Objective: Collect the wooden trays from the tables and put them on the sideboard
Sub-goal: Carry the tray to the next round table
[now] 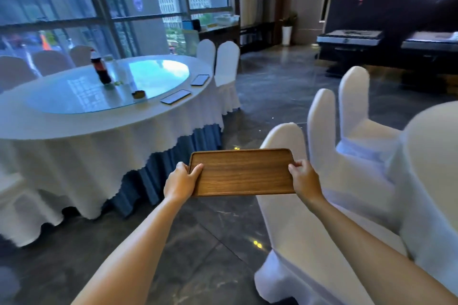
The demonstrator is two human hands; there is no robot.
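I hold a brown wooden tray (241,172) level in front of me, above the dark floor. My left hand (182,181) grips its left short edge and my right hand (304,178) grips its right short edge. On the round table (74,129) to my left lie two more flat dark trays (175,96) (199,80) near the right rim of the glass turntable. A dark sideboard (219,32) with items on top stands far back by the window.
White-covered chairs (322,156) crowd the right side, close to my right arm. Two more covered chairs (226,67) stand behind the table. A cola bottle (100,68) and a small dish (138,94) sit on the turntable. Dark floor runs ahead between table and chairs.
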